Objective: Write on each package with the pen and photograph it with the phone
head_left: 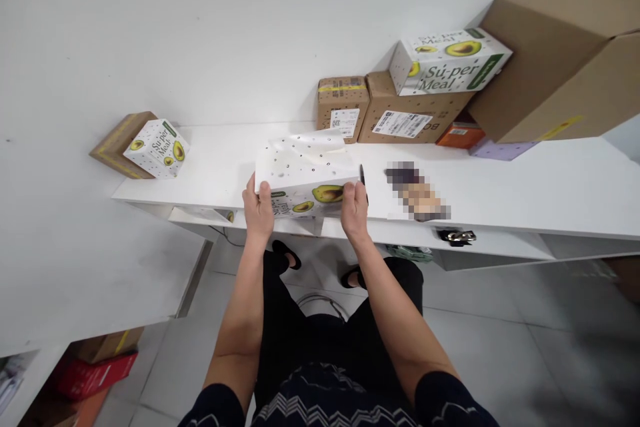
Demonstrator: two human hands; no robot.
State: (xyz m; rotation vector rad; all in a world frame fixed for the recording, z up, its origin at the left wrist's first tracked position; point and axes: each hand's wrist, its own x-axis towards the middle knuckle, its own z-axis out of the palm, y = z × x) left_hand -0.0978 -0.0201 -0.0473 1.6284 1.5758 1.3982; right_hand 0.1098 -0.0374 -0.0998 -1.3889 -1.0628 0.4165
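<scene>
White wall (200, 33) fills the upper part of the frame, meeting a long, flat tabletop (550, 193) of smooth white board. Both bare forearms reach up from the bottom of the frame, slanting toward each other, elbows slightly bent. At centre, the left hand (259, 207) and right hand (355, 207) grasp a box (305, 170) by its opposite ends, thumbs on the side nearest the body; the other fingers are partly hidden. It sits at the tabletop's front edge; whether it rests there or is held just above, I cannot tell. Its oblong card shell has printed avocados on the near side and small dark rings on the white upper panel. Just beside the right hand lies a slim black object (363, 177).

At upper right, a similar box (450, 67) lies on a brown carton (420, 117) with a paper label, against a bulky cardboard carton (555, 53). At left, a smaller printed box (157, 150) leans on brown cardboard (127, 147).
</scene>
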